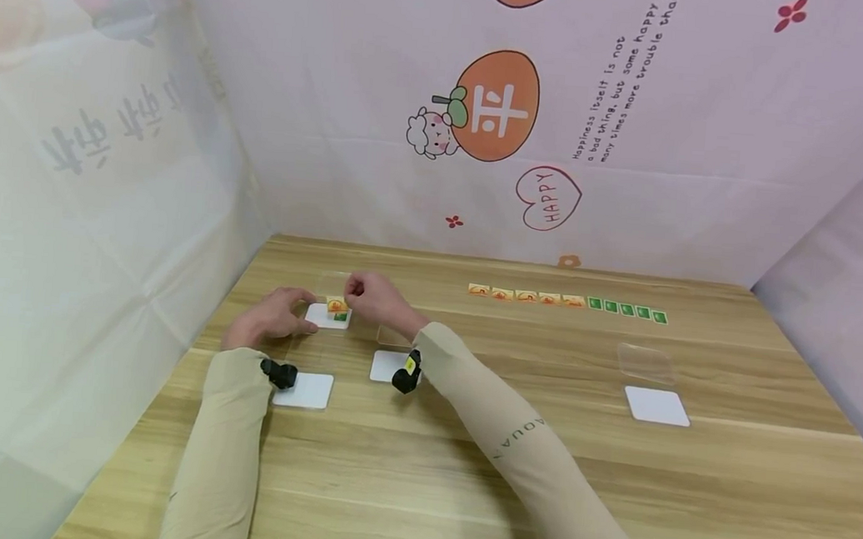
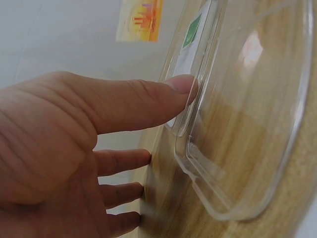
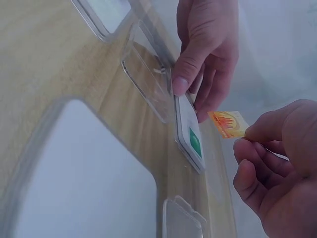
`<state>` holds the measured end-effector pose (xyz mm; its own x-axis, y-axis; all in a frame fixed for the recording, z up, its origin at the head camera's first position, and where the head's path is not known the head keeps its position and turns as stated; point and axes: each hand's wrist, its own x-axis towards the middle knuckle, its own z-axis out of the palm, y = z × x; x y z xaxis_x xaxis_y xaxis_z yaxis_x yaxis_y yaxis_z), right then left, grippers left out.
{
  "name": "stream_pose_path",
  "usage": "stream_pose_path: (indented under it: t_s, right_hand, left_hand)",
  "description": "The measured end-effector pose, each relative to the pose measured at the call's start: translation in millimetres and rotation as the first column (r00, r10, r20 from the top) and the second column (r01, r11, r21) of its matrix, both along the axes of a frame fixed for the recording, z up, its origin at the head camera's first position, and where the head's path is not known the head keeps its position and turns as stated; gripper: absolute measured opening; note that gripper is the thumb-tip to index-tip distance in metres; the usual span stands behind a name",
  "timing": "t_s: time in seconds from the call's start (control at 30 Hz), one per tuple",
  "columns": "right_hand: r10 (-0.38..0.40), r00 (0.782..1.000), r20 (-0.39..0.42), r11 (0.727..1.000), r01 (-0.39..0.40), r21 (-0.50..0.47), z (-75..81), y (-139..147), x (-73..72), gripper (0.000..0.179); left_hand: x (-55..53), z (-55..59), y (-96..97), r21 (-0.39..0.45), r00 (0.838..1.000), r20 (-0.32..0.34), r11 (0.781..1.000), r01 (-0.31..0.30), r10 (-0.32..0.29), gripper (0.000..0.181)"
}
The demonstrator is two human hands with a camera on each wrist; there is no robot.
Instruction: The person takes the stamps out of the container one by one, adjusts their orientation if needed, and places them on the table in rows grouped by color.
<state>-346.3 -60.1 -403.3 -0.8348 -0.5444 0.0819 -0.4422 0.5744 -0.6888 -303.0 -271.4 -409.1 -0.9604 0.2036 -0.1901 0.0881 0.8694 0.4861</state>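
My right hand (image 1: pixel 380 299) pinches a small orange-and-yellow picture card (image 3: pixel 228 124) between thumb and fingertips. It holds the card above an opened clear plastic case (image 3: pixel 184 124) with a white base. Inside that base, toward its right end, lies a small green card (image 3: pixel 194 143). My left hand (image 1: pixel 276 313) holds the case at its left end, thumb (image 2: pixel 182 85) on the near edge and forefinger at the far edge. The other left fingers (image 2: pixel 124 161) stretch toward the tabletop beyond the case. A transparent lid (image 2: pixel 247 114) lies folded out beside the base.
More opened cases with white bases lie on the wooden table: one in front (image 1: pixel 304 390), one under my right wrist (image 1: pixel 389 367), one at the right (image 1: pixel 657 406). Behind runs a row of several orange cards (image 1: pixel 526 296) and green cards (image 1: pixel 627 310). Printed cloth (image 1: pixel 351 130) walls the table.
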Motion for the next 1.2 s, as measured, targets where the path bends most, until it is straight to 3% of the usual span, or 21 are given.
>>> stream_pose_path:
  t_s: [0.33, 0.73, 1.2]
  right_hand:
    - [-0.013, 0.999, 0.043, 0.999, 0.015, -0.048, 3.4, 17, -2.3, 0.007]
    - [-0.018, 1.000, 0.003, 0.998, 0.018, -0.054, 5.2, 33, -11.6, 0.007]
    - [-0.066, 0.995, 0.077, 0.989, 0.075, -0.126, 3.4, 50, -13.3, 0.008]
  left_hand:
    - [3.8, 2.4, 1.0, -0.023, 1.000, -0.008, 1.000, 0.006, -0.007, 0.058]
    - [2.7, 2.0, 1.9, -0.030, 1.000, -0.003, 0.999, -0.012, 0.011, 0.059]
    - [1.3, -0.3, 1.2, -0.034, 1.000, -0.017, 0.999, 0.001, -0.002, 0.059]
